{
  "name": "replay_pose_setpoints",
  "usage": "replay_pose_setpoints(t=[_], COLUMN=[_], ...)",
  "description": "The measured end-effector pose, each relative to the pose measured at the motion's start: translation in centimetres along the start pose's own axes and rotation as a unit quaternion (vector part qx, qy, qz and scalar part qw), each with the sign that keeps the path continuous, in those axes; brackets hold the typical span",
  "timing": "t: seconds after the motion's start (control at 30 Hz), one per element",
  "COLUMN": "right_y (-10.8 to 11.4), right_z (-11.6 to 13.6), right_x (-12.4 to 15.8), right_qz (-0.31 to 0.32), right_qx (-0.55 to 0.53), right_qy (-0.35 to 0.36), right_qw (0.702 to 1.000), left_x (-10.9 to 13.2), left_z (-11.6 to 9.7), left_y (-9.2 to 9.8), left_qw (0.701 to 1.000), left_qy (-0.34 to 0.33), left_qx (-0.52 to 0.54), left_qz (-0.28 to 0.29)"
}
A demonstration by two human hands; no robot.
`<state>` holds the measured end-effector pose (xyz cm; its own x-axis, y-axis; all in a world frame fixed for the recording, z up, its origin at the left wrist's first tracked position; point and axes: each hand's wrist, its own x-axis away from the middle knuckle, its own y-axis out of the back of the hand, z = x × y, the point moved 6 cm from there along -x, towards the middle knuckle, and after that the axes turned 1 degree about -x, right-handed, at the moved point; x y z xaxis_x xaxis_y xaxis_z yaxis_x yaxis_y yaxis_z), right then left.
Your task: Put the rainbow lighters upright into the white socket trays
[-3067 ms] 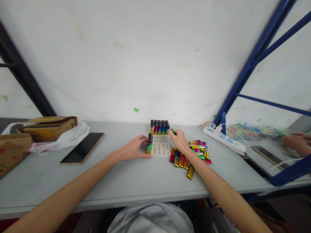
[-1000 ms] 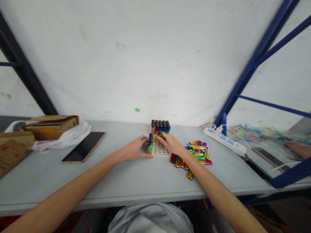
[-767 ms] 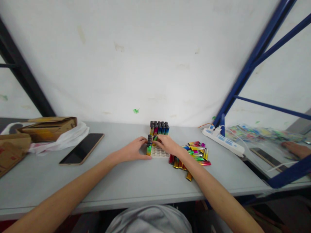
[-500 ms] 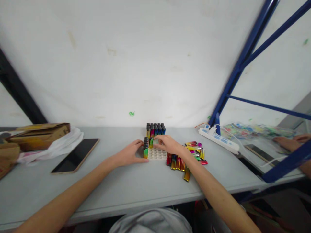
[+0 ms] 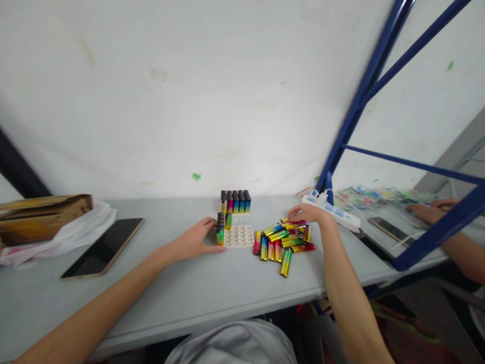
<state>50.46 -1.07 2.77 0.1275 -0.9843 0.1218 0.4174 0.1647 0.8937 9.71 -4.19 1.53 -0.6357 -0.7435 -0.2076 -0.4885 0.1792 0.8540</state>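
A white tray (image 5: 238,244) with rows of round holes lies in front of me. Black-topped lighters stand along its left edge, one green-yellow lighter (image 5: 228,221) beside that column. My left hand (image 5: 197,237) is curved around the tray's left end, thumb at the front corner and fingers farther back, holding it. To the right lies a loose pile of shiny multicoloured lighters (image 5: 278,235), their tops hard to make out. My right hand (image 5: 307,213) is over the pile's back edge, fingers apart and fingertips touching the pieces there. No lighter shows lifted in it.
Behind the tray stands a block of black-topped lighters (image 5: 241,202). A phone (image 5: 104,247), a white plastic bag (image 5: 94,222) and a cardboard box (image 5: 49,217) are at left. At right are a power strip (image 5: 337,215), a blue frame post (image 5: 350,111) and another person's hand (image 5: 420,210).
My right hand has gone from the tray rightward to the back of the pile. The green-yellow lighter now stands in the tray uncovered. My left hand has stayed at the tray; the view has shifted slightly.
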Motion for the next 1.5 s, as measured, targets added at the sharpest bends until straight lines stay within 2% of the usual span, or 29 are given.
replay_pose_setpoints(t=[0.1,0.17,0.3,0.53,0.77,0.9,1.1,1.3,1.5], right_y=[-0.4,-0.6,-0.8,-2.4,-6.4,-8.3,-8.9,-10.2,-9.7], right_z=[0.3,1.3,4.9,11.8,15.7,17.7,18.9,18.4,17.9], right_x=[-0.4,-0.6,-0.2,0.1,-0.4,0.3,0.6,-0.2,-0.3], right_qz=[-0.019,-0.038,-0.087,-0.108,-0.084,-0.005,-0.013,-0.004,-0.087], right_qx=[-0.026,-0.032,-0.103,-0.266,-0.391,-0.464,-0.466,-0.497,-0.483], right_qy=[0.012,0.044,0.129,0.214,0.193,0.2,0.211,0.111,0.068], right_qw=[0.999,0.998,0.982,0.934,0.896,0.863,0.859,0.86,0.869], left_x=[0.0,0.0,0.0,0.1,0.1,0.2,0.2,0.1,0.1], left_z=[0.1,0.0,0.0,0.1,0.1,0.0,-0.1,0.1,0.1], left_y=[0.0,0.0,0.0,-0.1,-0.1,-0.2,-0.3,-0.4,-0.4], left_qw=[1.0,1.0,1.0,1.0,1.0,1.0,1.0,1.0,1.0], left_qy=[0.002,0.002,0.002,0.003,0.006,0.014,0.01,0.0,-0.002], left_qx=[0.002,-0.002,-0.011,-0.005,-0.007,-0.012,-0.007,-0.011,-0.02], left_qz=[-0.003,-0.003,0.001,-0.008,0.001,0.014,0.014,0.006,0.008])
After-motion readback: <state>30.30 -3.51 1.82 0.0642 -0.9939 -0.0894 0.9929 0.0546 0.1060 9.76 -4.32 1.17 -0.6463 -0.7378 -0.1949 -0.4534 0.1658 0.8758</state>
